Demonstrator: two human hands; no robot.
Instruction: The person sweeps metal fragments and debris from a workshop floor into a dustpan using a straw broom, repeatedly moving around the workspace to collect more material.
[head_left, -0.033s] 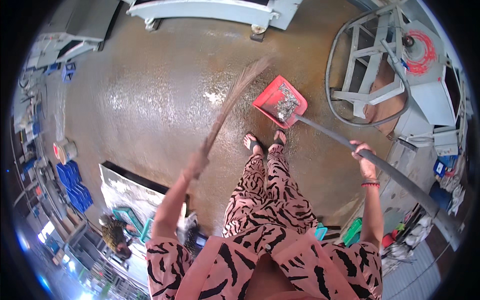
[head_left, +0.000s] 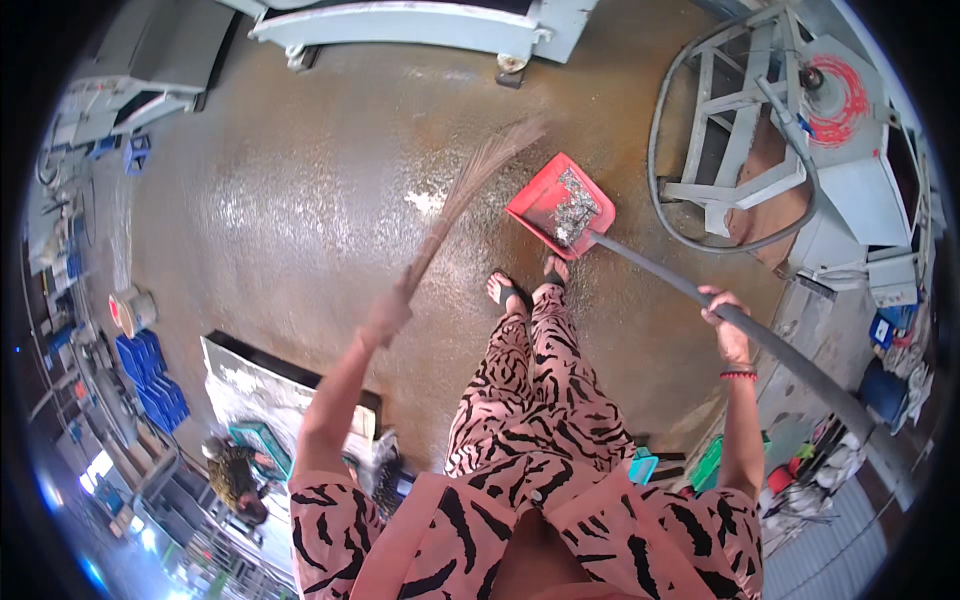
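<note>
My left hand (head_left: 386, 318), a little smeared by motion, is closed round the handle end of a brown bristle broom (head_left: 456, 205). The bristles fan out forward and to the right, their blurred tips left of and beyond a red dustpan (head_left: 545, 188). Shiny, pale scraps (head_left: 574, 210) lie inside the pan, which rests on the floor just ahead of my feet. A long grey handle (head_left: 660, 268) runs from the pan back to the right. Around its middle my right hand (head_left: 724, 308) is wrapped, with a red bracelet on the wrist.
The brown floor (head_left: 300, 220) looks wet and shiny. A grey metal frame (head_left: 745, 130) with a looped hose (head_left: 655, 150) stands at right. Ahead is a wheeled machine (head_left: 400, 35). Blue crates (head_left: 150, 380) and a bucket (head_left: 133, 312) stand left. Another person (head_left: 235, 480) is at lower left.
My left hand and the broom's handle end have shifted slightly left and toward me. The dustpan and my right hand stay nearly in place.
</note>
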